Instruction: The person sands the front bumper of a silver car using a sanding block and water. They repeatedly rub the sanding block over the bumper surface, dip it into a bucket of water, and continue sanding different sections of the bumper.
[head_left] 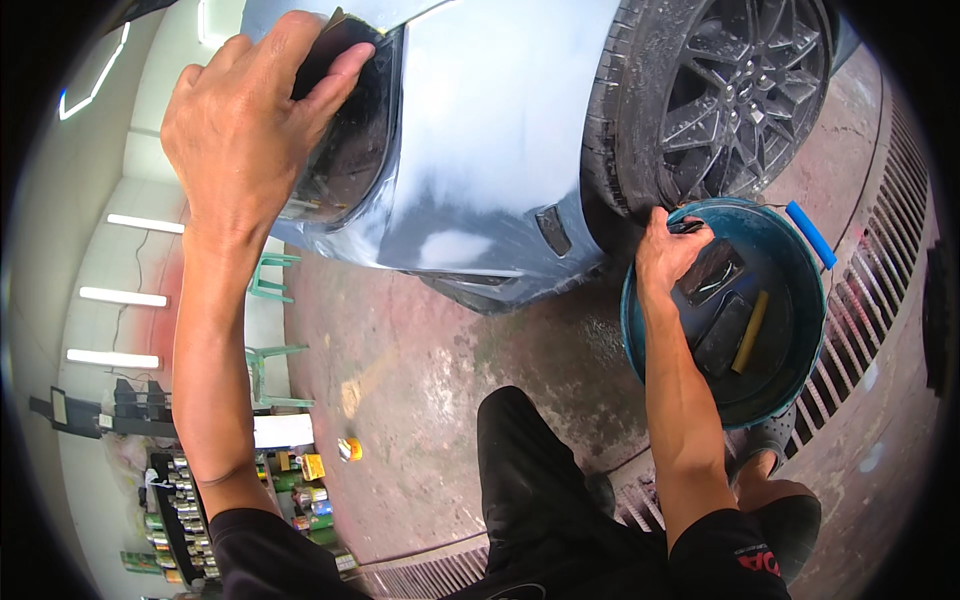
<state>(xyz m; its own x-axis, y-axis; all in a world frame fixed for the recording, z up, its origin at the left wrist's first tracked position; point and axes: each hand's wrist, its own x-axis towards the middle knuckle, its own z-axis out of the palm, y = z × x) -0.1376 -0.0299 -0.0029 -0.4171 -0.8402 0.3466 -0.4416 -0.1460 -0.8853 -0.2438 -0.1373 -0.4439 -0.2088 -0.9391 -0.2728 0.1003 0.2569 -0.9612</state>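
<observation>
My left hand (245,125) is raised at the upper left, beside the dark lamp (350,165) of a car. Its thumb and fingers pinch a thin dark sheet with a brownish edge (338,30), which looks like sandpaper. My right hand (668,255) reaches over the near-left rim of a dark teal bucket (632,335), fingers closed on a small black piece (686,227) that I cannot make out. Dark water fills the lower bucket. Two dark blocks (722,332) and a yellow-brown bar (750,332) lie in it.
The car's bumper and fender (480,130) are patchy grey and white. A wheel (745,85) stands just beyond the bucket, whose blue handle grip (811,236) hangs right. A floor grate (870,290) curves past it. Green chairs (270,375) and shelved cans (185,510) stand left.
</observation>
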